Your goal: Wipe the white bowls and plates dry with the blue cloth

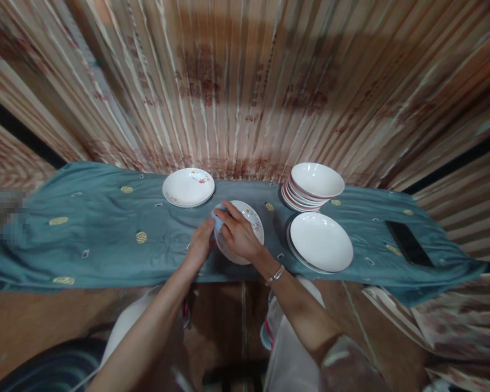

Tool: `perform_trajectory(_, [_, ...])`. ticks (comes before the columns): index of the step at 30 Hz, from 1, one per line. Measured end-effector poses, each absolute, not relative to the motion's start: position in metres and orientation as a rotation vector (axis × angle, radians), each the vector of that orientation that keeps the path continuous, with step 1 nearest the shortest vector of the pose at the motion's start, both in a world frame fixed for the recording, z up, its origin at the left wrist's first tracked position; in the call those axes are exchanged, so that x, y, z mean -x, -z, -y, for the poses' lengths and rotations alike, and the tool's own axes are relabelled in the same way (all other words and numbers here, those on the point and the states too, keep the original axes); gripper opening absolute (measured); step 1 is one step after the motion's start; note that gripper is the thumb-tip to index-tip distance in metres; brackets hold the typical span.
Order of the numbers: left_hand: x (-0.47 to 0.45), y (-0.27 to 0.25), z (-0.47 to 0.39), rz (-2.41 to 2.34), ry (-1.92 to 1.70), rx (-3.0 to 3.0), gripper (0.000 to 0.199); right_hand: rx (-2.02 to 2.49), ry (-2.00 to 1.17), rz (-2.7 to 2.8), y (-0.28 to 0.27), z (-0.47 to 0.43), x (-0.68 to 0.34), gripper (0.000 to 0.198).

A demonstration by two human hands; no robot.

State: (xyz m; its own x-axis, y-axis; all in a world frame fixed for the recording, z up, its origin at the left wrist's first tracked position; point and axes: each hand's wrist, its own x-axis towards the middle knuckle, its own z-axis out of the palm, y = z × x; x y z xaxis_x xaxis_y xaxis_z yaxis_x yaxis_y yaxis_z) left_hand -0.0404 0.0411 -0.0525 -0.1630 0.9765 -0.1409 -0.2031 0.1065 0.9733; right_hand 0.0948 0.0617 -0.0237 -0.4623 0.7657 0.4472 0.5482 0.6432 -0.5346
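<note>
In front of me is a white plate point(256, 224) with small flowers near its rim. My left hand point(201, 242) grips its left edge, fingers closed round it. Over the plate's face lies my right hand point(237, 231), pressing a light blue cloth point(219, 218) against the upper left rim. The fingers of that hand bend over the cloth and partly hide it. A silver bracelet point(275, 275) circles my right wrist. Behind and to the left, flowered plates point(188, 188) lie stacked on the table.
A teal tablecloth point(106, 218) with pineapple prints covers the narrow table. Stacked bowls point(316, 182) stand at the back right, with white plates point(322, 242) in front of them. A black phone point(408, 243) lies far right. A striped curtain point(237, 98) hangs behind.
</note>
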Motion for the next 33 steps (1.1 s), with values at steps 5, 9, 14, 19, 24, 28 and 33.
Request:
perform_trajectory(5, [0.038,0.043,-0.038,-1.232,-1.366,-0.853,0.056,1.101,-0.331,2.167,0.023,-0.076,-0.095,0.042])
perform_trajectory(9, [0.038,0.039,-0.035,-1.200,-1.351,-0.826,0.061,1.210,-0.265,2.158,0.020,-0.089,-0.098,0.040])
perform_trajectory(14, [0.038,0.036,-0.033,-1.207,-1.310,-0.777,0.071,1.467,-0.201,2.209,0.017,-0.105,-0.111,0.035])
perform_trajectory(19, [0.036,0.036,-0.033,-1.212,-1.338,-0.734,0.070,1.836,-0.173,2.301,0.017,-0.112,-0.127,0.030])
perform_trajectory(24, [0.037,0.036,-0.033,-1.217,-1.355,-0.710,0.073,2.059,-0.156,2.391,0.017,-0.109,-0.141,0.030])
perform_trajectory(28, [0.039,0.035,-0.034,-1.232,-1.348,-0.717,0.073,2.101,-0.171,2.408,0.018,-0.108,-0.150,0.030])
perform_trajectory(33, [0.040,0.033,-0.034,-1.246,-1.322,-0.747,0.073,2.084,-0.189,2.380,0.020,-0.110,-0.151,0.028])
